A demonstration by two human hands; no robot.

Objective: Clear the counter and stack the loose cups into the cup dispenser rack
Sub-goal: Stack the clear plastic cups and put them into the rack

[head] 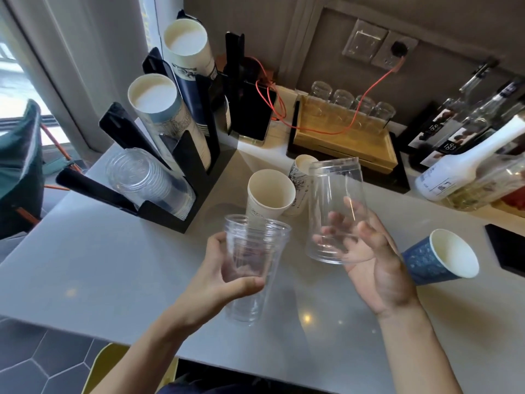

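Note:
My left hand (218, 275) grips a nested stack of clear plastic cups (250, 260), mouths up, above the grey counter (113, 265). My right hand (369, 260) holds a single clear plastic cup (335, 206) upside down, fingers inside its rim. Behind them stand a white paper cup (270, 194) and a second patterned white cup (301, 172). A blue paper cup (439, 255) lies tilted at the right. The black cup dispenser rack (181, 163) at the left holds a clear cup stack (147, 180) and two paper cup stacks (162, 109).
A wooden tray (349, 143) with several upturned glasses sits at the back, beside a phone (252, 112) on a red cable. Bottles (466, 155) crowd the right side. A black pad (508, 248) lies at the right edge.

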